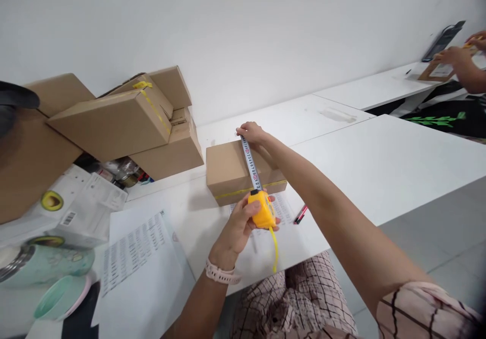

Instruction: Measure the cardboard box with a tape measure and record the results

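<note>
A yellow tape measure (261, 210) is gripped in my left hand (235, 227), just in front of a cardboard box (226, 164). Its numbered blade is pulled out across the top of the box to the far edge. There my right hand (251, 131) has its fingers closed on the end of the blade. A yellow wrist cord hangs from the tape's case. Yellow tape runs along the near side of the box. Part of a printed sheet (283, 210) lies beneath the box and my left hand.
Stacked cardboard boxes (114, 121) stand at the left against the wall. Nearer are printed papers (140, 258), a mint bottle (56, 265) and a white avocado-print box (76, 207). A red and black pen (300, 214) lies right. Another person's hands (453, 58) hold a parcel far right.
</note>
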### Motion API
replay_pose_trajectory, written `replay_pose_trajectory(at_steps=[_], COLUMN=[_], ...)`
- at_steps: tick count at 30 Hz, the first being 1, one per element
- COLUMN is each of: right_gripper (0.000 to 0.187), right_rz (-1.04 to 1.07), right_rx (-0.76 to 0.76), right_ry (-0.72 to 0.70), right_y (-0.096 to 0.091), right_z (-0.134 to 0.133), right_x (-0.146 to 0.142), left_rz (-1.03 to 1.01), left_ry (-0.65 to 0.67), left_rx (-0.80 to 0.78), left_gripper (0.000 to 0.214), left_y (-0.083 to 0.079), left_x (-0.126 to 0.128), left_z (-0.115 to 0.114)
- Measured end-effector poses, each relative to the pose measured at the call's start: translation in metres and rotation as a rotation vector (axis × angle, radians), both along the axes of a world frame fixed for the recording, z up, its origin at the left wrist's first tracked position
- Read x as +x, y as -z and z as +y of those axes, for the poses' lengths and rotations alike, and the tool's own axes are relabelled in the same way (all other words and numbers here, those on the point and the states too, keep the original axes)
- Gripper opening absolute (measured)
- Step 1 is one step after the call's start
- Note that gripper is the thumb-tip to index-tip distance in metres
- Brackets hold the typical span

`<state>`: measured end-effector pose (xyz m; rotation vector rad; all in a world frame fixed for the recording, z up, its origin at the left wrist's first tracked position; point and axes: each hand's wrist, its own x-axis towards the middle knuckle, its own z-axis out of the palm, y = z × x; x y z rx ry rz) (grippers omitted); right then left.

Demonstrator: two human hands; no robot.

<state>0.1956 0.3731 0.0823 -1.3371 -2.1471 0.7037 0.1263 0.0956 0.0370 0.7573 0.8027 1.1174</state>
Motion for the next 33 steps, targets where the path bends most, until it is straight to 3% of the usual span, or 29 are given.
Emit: replay_pose_trajectory(at_steps=[3,14,17,19,21,23,25,29,31,33], right_gripper=[0.030,0.035,0.045,0.056,0.065,0.069,0.066,0.060,0.062,0.062], right_rz=[-0.065,-0.081,0.107,0.349,0.486,0.397,0.233,0.107,0.078,0.037], right_rx=[-0.022,-0.069,-0.049,0.011,0.089,0.112,0.056,-0.063,-0.009,0.086], right_ry=[0.014,-0.035,-0.068,-0.048,0.087,0.288,0.369,0.208,0.140,0.151], right_y=[0.007,0.015,0.008,0.005,0.008,0.019,0.037,0.066,0.061,0.041], right_z=[0.008,0.006,0.001,-0.008,-0.025,-0.049,-0.077,-0.119,-0.128,-0.127], right_x=[-0.005,-0.001,0.014,0.040,0.077,0.112,0.139,0.150,0.142,0.133], left_rz=[0.022,0.014,0.084,0.163,0.299,0.443,0.524,0.485,0.450,0.438], left_ry=[-0.029,-0.053,-0.053,-0.111,-0.279,-0.489,-0.609,-0.552,-0.510,-0.511], left_rx=[-0.015,-0.073,-0.041,0.039,0.133,0.187,0.186,0.130,0.146,0.203], left_gripper=[0.061,0.057,0.056,0.057,0.062,0.068,0.067,0.058,0.056,0.056], left_y=[-0.006,-0.002,-0.006,-0.004,0.001,0.012,0.025,0.038,0.030,0.015], left_x=[0.003,0.017,0.006,-0.010,-0.032,-0.054,-0.072,-0.090,-0.093,-0.097], left_z=[0.013,0.002,-0.006,-0.019,-0.031,-0.038,-0.035,-0.016,-0.007,0.003])
